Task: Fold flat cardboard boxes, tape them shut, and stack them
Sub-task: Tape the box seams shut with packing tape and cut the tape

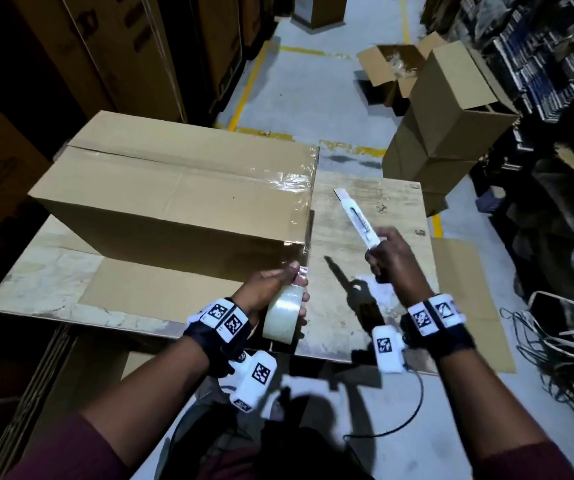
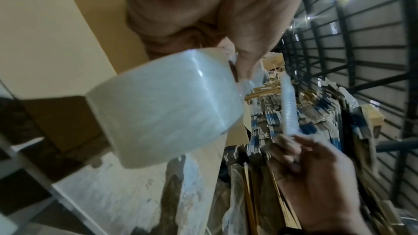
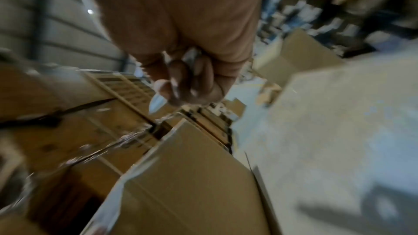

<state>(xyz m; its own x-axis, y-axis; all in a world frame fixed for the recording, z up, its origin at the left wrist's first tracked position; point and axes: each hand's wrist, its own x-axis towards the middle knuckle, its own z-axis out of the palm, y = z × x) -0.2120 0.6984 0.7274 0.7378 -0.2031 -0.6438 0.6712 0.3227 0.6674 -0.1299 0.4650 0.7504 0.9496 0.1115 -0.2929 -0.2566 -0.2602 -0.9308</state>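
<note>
One cardboard box (image 1: 174,188) stands folded on the left half of the plywood worktop (image 1: 365,209), clear tape running along its top seam and down its right end, so the folding and most of this sealing look done. At the worktop's near edge, the left hand (image 1: 271,289) curls its fingers round a roll of clear tape (image 1: 283,317) just off the box's near right corner; whether a strip still joins roll and box I cannot tell. To the right, the right hand (image 1: 391,258) is closed round a white utility knife (image 1: 356,216), its tip pointing away over the worktop. Cutting the tape free, if uncut, and stacking appear to remain; several boxes (image 1: 441,133) sit piled on the floor beyond the far right corner
</note>
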